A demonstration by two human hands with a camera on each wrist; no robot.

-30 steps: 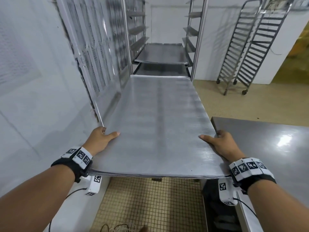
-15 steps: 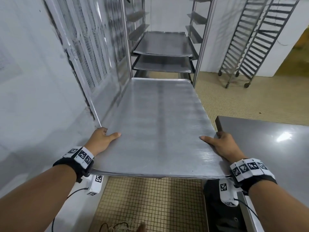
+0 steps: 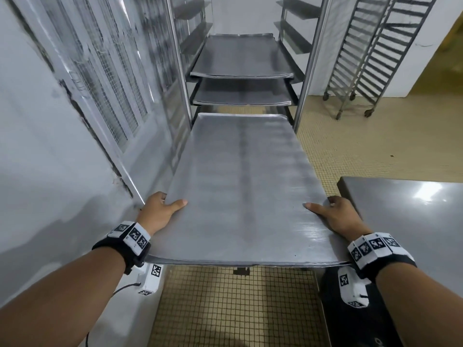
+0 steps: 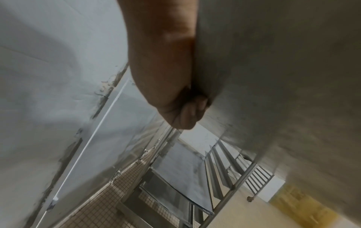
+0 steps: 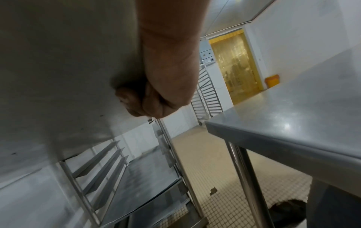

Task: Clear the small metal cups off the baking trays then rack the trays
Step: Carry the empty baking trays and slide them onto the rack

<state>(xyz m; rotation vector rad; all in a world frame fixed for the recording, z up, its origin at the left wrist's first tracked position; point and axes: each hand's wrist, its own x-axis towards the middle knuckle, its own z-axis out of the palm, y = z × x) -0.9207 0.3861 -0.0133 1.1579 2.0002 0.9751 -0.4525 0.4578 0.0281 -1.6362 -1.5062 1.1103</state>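
Observation:
I carry a large bare metal baking tray (image 3: pixel 240 186) level in front of me, its far end close to the open rack (image 3: pixel 308 78). My left hand (image 3: pixel 160 209) grips its left edge, thumb on top and fingers curled beneath (image 4: pixel 187 111). My right hand (image 3: pixel 333 214) grips the right edge the same way, fingers (image 5: pixel 136 104) folded under the tray's underside (image 5: pixel 68 61). Two other trays (image 3: pixel 240 58) sit on the rack's runners, one above the other. No metal cups show in any view.
A steel table (image 3: pixel 406 221) stands at my right, its corner beside my right hand. A wall with a mesh window (image 3: pixel 100 83) runs along the left. Two empty wheeled racks (image 3: pixel 363 58) lean at the back right. Tiled floor (image 3: pixel 235 309) lies below.
The tray and I have moved closer to the rack, and its far end now sits lower, under the two racked trays. Both hands hold as before.

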